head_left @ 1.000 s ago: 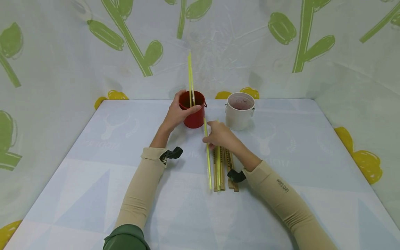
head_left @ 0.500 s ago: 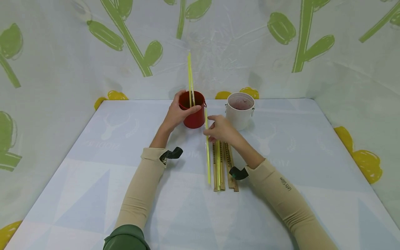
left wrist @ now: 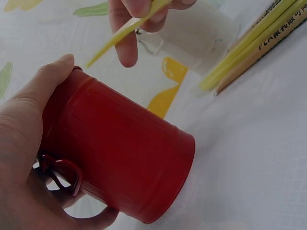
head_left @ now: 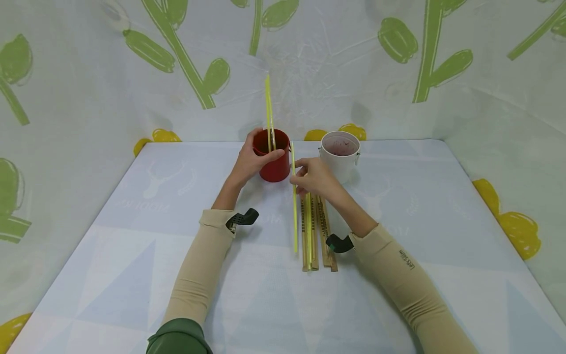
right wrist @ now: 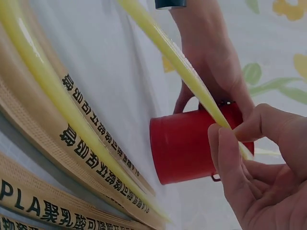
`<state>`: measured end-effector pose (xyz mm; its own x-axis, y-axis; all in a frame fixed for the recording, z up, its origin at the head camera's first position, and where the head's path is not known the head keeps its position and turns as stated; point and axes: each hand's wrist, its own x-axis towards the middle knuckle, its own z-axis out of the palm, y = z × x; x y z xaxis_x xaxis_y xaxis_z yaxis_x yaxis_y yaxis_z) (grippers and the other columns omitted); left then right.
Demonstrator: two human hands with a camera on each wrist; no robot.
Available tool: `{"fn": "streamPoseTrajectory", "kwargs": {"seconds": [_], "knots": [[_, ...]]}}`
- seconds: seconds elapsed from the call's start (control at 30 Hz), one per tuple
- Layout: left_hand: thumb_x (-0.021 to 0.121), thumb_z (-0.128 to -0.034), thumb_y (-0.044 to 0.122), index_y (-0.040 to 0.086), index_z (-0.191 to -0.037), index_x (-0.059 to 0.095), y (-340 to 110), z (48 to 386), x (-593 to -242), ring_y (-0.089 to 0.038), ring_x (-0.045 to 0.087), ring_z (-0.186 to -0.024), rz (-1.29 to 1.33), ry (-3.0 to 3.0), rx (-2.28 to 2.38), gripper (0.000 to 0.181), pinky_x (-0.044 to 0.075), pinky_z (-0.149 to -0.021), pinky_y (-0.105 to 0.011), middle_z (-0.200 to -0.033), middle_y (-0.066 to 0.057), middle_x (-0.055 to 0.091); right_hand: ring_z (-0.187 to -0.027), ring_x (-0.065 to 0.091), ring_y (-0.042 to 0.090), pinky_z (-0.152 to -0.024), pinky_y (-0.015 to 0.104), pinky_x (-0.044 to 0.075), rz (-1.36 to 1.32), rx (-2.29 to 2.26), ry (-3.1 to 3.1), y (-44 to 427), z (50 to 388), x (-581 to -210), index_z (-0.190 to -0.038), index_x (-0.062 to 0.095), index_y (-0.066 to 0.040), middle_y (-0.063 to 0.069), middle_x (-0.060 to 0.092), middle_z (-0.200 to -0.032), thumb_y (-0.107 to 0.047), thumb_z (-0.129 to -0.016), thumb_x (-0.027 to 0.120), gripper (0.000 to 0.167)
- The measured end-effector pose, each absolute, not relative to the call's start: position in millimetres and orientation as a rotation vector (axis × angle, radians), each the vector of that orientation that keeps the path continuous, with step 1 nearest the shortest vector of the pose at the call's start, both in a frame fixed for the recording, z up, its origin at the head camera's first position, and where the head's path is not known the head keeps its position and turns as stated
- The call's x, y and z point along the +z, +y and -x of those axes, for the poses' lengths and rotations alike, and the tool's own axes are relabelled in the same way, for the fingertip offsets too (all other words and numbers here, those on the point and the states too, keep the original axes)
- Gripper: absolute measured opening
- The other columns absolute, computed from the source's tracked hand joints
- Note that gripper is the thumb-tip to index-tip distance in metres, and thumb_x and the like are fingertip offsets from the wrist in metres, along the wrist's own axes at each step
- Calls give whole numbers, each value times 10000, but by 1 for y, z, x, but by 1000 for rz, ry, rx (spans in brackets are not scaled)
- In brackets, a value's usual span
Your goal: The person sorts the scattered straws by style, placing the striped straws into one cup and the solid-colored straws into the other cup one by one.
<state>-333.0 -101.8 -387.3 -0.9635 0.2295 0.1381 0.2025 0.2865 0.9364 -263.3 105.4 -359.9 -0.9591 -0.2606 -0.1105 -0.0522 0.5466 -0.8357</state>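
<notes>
My left hand (head_left: 248, 161) grips a small red metal bucket (head_left: 276, 169) round its rim and side, thumb across the front. Two yellow straws (head_left: 269, 108) stand upright inside it. Beside the bucket, my right hand (head_left: 316, 178) pinches another yellow straw (right wrist: 192, 79) between thumb and fingers; its upper end rises close to the bucket's right side. Under and in front of that hand lie several straws in brown paper wrappers (head_left: 327, 236), printed with dark letters, and a yellow straw (head_left: 309, 241) among them.
To the right of the red bucket stands a white bucket (head_left: 337, 167) with small side handles. A pale patterned cloth (head_left: 132, 275) covers the table. Behind it hangs a backdrop (head_left: 318, 69) with green leaf prints.
My right hand has moved away from me and up, lifting the pinched straw along the red bucket's right side. The left hand and both buckets stay where they were.
</notes>
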Motion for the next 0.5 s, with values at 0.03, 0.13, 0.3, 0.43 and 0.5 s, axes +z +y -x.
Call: {"fn": "streamPoseTrajectory", "kwargs": {"seconds": [0.03, 0.13, 0.3, 0.43, 0.5], "knots": [[758, -814, 446, 261, -1529, 217, -102, 333, -387, -169, 420, -1317, -414, 2499, 1813, 915, 461, -1064, -444, -1455, 24, 438, -760, 732, 321, -743, 413, 609, 260, -1388, 2562, 105, 263, -360, -1305, 566, -26, 140, 625, -921, -142, -896, 623, 429], [754, -822, 423, 279, -1527, 215, -101, 331, -384, -170, 414, -1326, -396, 2491, 1806, 899, 451, -1075, -443, -1464, 23, 432, -748, 727, 318, -734, 421, 610, 262, -1422, 2574, 105, 263, -360, -1273, 571, -33, 138, 624, -939, -147, -894, 620, 398], [737, -849, 327, 201, -1542, 194, -99, 319, -367, -231, 392, -1359, -391, 2474, 1786, 889, 440, -1088, -468, -1500, -57, 403, -718, 710, 275, -720, 433, 611, 301, -1513, 2607, 105, 264, -361, -1264, 573, -32, 151, 676, -1021, -151, -910, 611, 375], [726, -857, 319, 173, -1545, 188, -98, 313, -361, -248, 387, -1364, -394, 2476, 1777, 885, 446, -1083, -470, -1508, -80, 393, -701, 702, 269, -680, 414, 612, 346, -1596, 2643, 107, 265, -361, -1255, 586, -39, 164, 720, -1022, -137, -920, 623, 351], [728, -852, 364, 190, -1546, 190, -99, 318, -368, -233, 392, -1357, -400, 2487, 1783, 894, 450, -1078, -468, -1503, -55, 400, -711, 704, 287, -675, 433, 609, 361, -1634, 2642, 108, 266, -361, -1267, 578, -33, 167, 732, -1002, -126, -921, 630, 361]]}}
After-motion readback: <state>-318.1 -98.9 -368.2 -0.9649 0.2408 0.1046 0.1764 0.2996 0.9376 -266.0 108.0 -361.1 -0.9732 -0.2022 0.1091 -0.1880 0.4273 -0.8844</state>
